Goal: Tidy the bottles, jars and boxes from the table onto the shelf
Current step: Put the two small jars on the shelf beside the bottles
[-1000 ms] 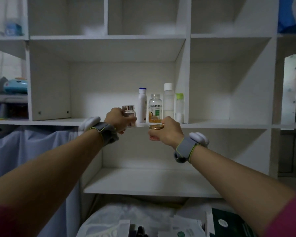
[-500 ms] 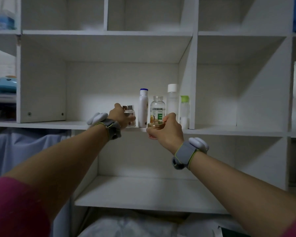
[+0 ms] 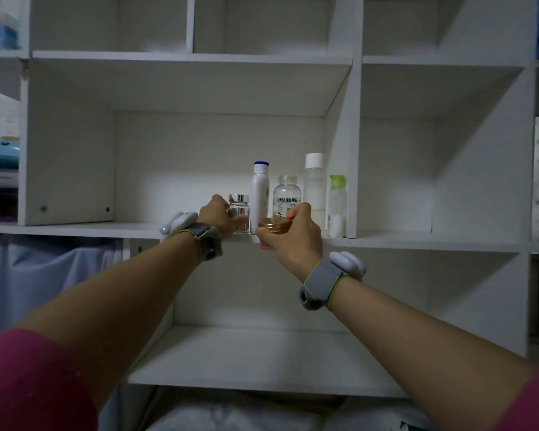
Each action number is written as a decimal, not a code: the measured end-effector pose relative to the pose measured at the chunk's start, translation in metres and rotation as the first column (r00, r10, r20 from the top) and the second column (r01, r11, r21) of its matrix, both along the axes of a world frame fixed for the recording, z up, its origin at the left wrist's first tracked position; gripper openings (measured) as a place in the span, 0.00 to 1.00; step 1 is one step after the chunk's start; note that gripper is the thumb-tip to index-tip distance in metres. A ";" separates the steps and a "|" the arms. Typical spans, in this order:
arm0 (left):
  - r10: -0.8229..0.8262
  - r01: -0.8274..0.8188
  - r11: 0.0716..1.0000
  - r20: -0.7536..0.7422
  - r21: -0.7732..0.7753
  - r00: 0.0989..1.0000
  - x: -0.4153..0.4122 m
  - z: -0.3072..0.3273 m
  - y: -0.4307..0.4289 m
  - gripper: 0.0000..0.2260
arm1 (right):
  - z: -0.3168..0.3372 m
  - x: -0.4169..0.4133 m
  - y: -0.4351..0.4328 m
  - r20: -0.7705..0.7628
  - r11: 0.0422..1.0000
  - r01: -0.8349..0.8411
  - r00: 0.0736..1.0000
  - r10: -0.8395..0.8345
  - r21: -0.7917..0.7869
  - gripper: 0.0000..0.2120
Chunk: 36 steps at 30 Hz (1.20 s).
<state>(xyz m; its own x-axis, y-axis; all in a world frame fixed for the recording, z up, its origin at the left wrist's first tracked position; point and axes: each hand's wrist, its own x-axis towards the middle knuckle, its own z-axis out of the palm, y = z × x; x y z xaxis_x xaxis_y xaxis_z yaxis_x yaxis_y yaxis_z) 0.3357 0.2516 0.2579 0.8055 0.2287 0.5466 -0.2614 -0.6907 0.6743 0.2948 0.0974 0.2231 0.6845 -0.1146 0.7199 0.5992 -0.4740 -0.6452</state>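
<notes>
My left hand (image 3: 218, 214) is wrapped round the little see-through jar (image 3: 239, 213) with the shiny silver top. My right hand (image 3: 293, 234) pinches the flat jar with the gold lid (image 3: 274, 227) from above.

A moment ago both jars were out in front of the shelf, a bit lower. Now the little jar has gone in and stands just beside the white bottle with the blue cap (image 3: 260, 194). I think it is down on the shelf board (image 3: 417, 241), or nearly. The gold jar has come up to the front edge, in front of the vitamin bottle (image 3: 287, 197). So both are almost put away, and I only have to let go.

Next in the row are a tall bottle with a white cap (image 3: 314, 185) and a small one with a green cap (image 3: 337, 206), against the side wall. The shelf is white with many boxes. A blue cloth (image 3: 44, 275) hangs at the left.
</notes>
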 end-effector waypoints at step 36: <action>-0.030 0.037 0.980 0.039 -0.193 0.999 0.005 -0.016 0.057 0.32 | 0.020 0.031 0.016 -0.050 0.953 0.268 0.960 -0.277 -0.144 0.12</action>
<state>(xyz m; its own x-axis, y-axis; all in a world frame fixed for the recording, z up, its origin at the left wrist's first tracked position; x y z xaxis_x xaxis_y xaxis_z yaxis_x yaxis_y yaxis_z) 0.3403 0.3081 0.2423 0.7955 0.3065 0.5227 -0.3082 -0.5380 0.7846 0.3261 0.1129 0.2434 0.6890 -0.2087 0.6940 0.3919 -0.6983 -0.5990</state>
